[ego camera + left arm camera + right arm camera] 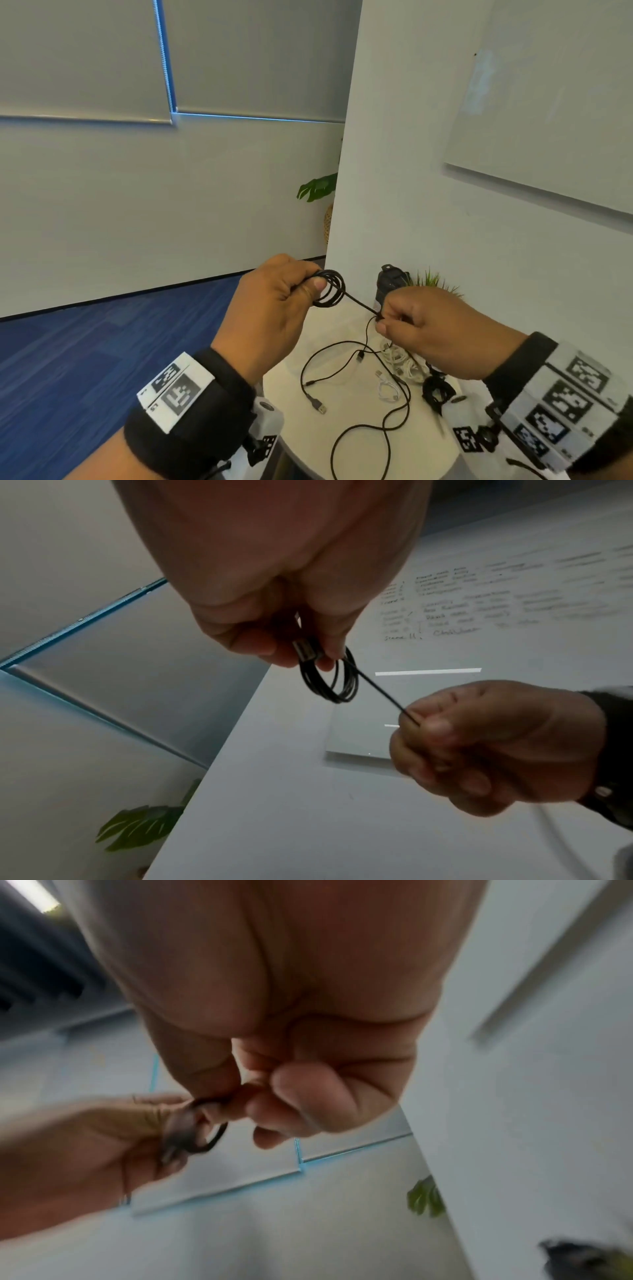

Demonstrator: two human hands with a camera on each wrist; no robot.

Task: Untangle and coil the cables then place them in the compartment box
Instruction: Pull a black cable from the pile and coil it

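Observation:
My left hand [310, 286] pinches a small coil of black cable [330, 288] between thumb and fingers, raised above the table. The left wrist view shows the same black coil [330, 679] with its metal plug held at my fingertips. A straight run of that cable leads down-right to my right hand [382, 320], which pinches it in curled fingers. The rest of the black cable [359, 425] trails in loose loops on the round white table [342, 329]. White cables [399, 363] lie tangled under my right hand. No compartment box shows in any view.
A dark bottle [388, 282] and a small green plant [435, 279] stand at the table's far side against a white wall. Another black coiled bundle [436, 392] lies near my right wrist. Blue carpet [102, 349] lies left of the table.

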